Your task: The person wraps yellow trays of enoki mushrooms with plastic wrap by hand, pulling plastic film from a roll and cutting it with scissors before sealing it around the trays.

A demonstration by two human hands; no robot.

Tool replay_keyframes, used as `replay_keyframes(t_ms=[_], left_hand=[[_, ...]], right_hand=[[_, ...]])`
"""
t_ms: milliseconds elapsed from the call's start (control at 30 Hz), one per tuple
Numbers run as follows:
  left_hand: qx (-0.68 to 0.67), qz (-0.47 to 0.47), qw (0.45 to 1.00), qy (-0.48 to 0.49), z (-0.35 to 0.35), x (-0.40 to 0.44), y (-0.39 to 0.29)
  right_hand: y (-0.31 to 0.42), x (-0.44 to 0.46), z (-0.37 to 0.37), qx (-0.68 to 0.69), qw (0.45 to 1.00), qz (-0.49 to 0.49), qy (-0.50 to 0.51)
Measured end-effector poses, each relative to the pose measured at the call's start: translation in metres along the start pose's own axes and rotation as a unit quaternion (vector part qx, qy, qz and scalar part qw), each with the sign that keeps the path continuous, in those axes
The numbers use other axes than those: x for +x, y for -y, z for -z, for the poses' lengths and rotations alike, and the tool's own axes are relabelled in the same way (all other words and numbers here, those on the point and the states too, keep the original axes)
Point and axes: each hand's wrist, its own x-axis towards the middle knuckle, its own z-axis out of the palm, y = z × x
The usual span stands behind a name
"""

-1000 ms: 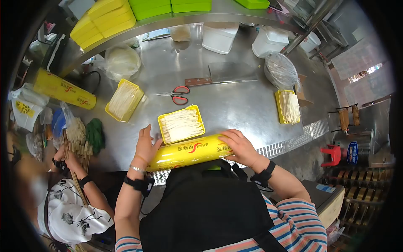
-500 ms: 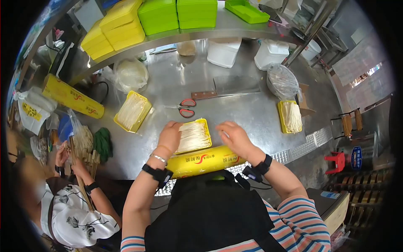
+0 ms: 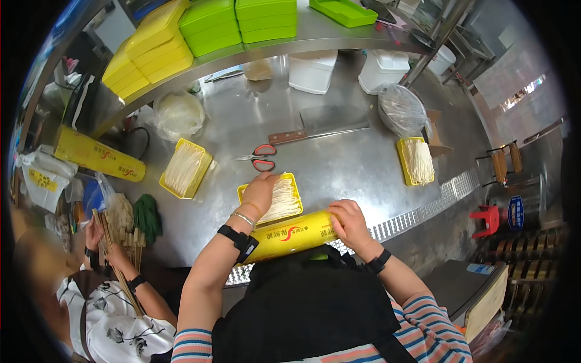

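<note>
A yellow tray of thin white enoki mushrooms lies in front of me. Over its left part is my left hand, fingers bent together at the far rim; what they hold, if anything, is hidden. A big yellow roll of cling film lies across the table's near edge, just in front of the tray. My right hand is closed round the roll's right end. Beyond the tray are red-handled scissors and a wooden-handled cleaver.
Two more mushroom trays stand left and right. Another film roll lies far left. Stacked boxes sit on the shelf; a film-covered bowl is at right. A co-worker holds sticks at left.
My left hand has moved right, over the mushroom tray. My right hand has come down from above the tray's right side onto the roll's right end. The view has shifted slightly.
</note>
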Motion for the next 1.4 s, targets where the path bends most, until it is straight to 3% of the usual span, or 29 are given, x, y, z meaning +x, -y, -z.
replay_keyframes(t_ms=[100,600,667,767,833,1033,1233,1400], left_hand=[[0.007,-0.028,1.0,-0.009,-0.001,0.0,0.003],[0.038,-0.002,0.999,0.0,-0.002,-0.002,-0.003],[0.009,-0.031,0.998,0.062,0.022,-0.008,-0.037],[-0.043,-0.044,0.989,0.135,-0.005,0.004,-0.028],[-0.064,-0.059,0.99,0.111,-0.02,0.006,-0.021],[0.017,-0.02,0.989,0.144,-0.023,0.009,-0.029],[0.084,-0.036,0.988,0.127,-0.03,0.011,-0.029],[0.097,0.007,0.991,0.095,-0.033,0.013,-0.036]], right_hand=[[-0.002,0.001,-0.002,-0.006,1.0,0.008,-0.011],[-0.005,0.006,-0.005,-0.025,0.999,0.017,-0.025],[-0.002,0.003,-0.001,-0.032,0.999,-0.017,0.023],[0.0,0.004,0.0,-0.029,0.999,-0.02,0.024],[0.0,0.004,0.0,-0.028,0.999,-0.017,0.023],[0.001,0.003,0.001,-0.026,1.0,-0.009,0.014],[-0.001,0.004,-0.002,-0.024,1.0,0.006,-0.005],[-0.009,0.0,-0.008,-0.027,0.999,0.027,-0.018]])
